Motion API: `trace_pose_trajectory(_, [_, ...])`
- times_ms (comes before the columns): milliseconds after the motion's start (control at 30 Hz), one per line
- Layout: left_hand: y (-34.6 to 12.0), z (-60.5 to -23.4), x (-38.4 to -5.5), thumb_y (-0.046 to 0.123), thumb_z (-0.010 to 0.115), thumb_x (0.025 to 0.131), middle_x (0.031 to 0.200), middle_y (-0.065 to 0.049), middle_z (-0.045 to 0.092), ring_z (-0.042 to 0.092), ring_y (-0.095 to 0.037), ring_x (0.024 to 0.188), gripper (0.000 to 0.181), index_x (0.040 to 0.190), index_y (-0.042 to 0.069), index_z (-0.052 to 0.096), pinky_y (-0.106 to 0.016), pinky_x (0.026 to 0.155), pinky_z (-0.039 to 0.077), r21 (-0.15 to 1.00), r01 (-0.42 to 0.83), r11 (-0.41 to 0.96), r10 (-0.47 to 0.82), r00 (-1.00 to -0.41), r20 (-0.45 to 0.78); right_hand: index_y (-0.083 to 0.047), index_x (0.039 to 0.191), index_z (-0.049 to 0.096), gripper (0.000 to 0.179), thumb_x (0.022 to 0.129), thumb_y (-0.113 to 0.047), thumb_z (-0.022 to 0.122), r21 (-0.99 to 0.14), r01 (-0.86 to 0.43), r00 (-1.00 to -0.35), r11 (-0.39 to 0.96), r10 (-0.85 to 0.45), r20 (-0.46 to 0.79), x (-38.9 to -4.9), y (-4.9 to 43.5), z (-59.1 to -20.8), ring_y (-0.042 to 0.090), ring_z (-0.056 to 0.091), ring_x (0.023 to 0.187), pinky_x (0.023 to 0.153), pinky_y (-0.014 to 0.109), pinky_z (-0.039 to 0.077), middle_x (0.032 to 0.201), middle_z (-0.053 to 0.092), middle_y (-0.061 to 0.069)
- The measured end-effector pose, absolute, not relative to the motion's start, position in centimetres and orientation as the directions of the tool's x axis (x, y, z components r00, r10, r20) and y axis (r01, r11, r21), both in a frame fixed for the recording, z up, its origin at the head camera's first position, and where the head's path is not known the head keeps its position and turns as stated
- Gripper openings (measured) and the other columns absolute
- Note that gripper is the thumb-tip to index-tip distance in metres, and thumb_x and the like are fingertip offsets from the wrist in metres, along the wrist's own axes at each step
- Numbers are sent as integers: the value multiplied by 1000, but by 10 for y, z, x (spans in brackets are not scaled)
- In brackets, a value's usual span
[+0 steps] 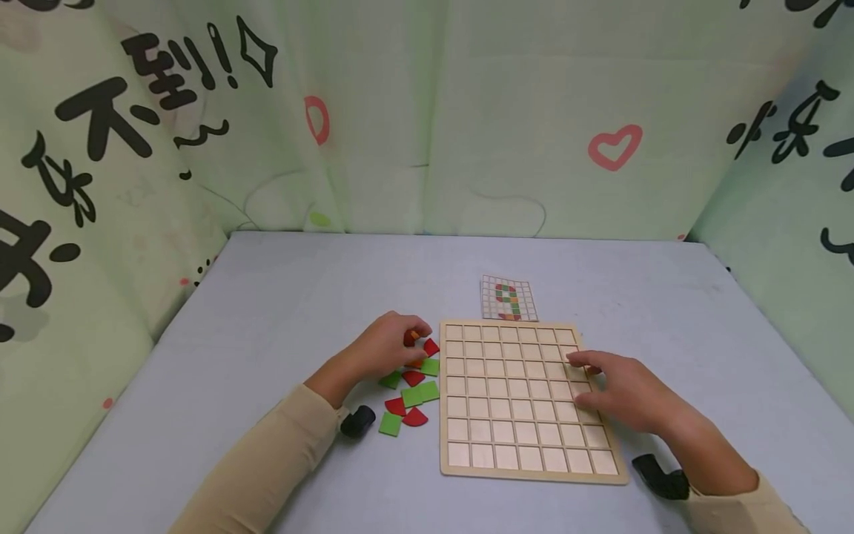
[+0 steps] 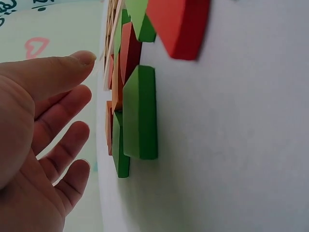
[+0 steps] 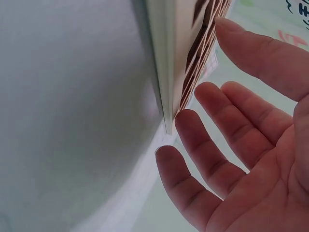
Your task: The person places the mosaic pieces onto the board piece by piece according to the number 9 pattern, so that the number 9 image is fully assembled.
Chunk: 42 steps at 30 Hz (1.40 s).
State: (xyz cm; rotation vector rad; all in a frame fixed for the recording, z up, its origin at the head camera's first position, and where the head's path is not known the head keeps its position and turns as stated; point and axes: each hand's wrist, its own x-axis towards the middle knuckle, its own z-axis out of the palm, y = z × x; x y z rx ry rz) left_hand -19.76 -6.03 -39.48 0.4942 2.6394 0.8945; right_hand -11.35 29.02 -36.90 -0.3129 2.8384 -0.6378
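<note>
1 pale wooden 7-by-7 grid board (image 1: 534, 473). Left of it, at least 4 flat green squares (image 1: 390, 423), 4 red quarter-circles (image 1: 415, 418); left hand (image 1: 382, 347) released among them, fingers loosely bent. Right hand (image 1: 630, 391) released at board's right edge. Behind, 1 white gridded card (image 1: 490, 300).

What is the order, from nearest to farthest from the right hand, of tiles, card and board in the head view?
From the right hand:
1. Board: at its fingertips.
2. Card: beyond the board's far edge.
3. Tiles: past the board's left side.
</note>
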Motion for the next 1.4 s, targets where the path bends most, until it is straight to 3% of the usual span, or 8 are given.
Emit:
trace_pose_trajectory(533, [-54, -398, -203, 17, 73, 93, 109, -2, 61, 49, -19, 107, 35, 126, 14, 67, -28, 82, 51, 575, 273, 772, 441, -881, -173, 2, 129, 60, 55, 82, -19, 79, -422, -166, -949, 891, -260, -177, -118, 291, -371, 41, 56, 111, 90, 57, 43, 117, 65, 15])
trace_pose_trajectory(1400, [-53, -400, -205, 21, 76, 90, 102, 2, 59, 49, -18, 102, 37, 126, 15, 68, -25, 74, 50, 566, 271, 779, 452, -868, -206, -2, 126, 63, 50, 82, -21, 80, -439, -132, -947, 889, -243, -208, -119, 292, -371, 41, 55, 111, 91, 58, 43, 117, 64, 18])
